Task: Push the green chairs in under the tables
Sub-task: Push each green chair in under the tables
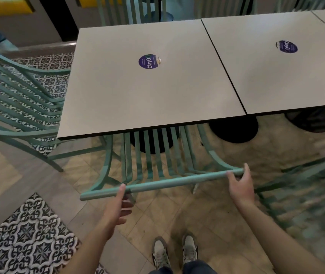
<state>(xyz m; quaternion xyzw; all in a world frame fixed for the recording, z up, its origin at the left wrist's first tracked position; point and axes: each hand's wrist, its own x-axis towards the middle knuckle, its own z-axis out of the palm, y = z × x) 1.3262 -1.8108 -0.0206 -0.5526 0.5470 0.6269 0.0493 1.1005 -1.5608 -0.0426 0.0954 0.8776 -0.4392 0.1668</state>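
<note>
A green slatted metal chair stands in front of me, its seat tucked under the near edge of a grey square table. Its round top rail runs across below the table edge. My left hand touches the rail's left part with the thumb on top and the fingers loose beneath. My right hand is at the rail's right end, fingers spread around it without a closed grip. A second green chair stands at the table's left side, outside the table.
A second grey table adjoins on the right, with a third beyond. Black round table bases sit on the tiled floor. Another green chair, blurred, is at the right. More green chairs line the far side. My feet are below.
</note>
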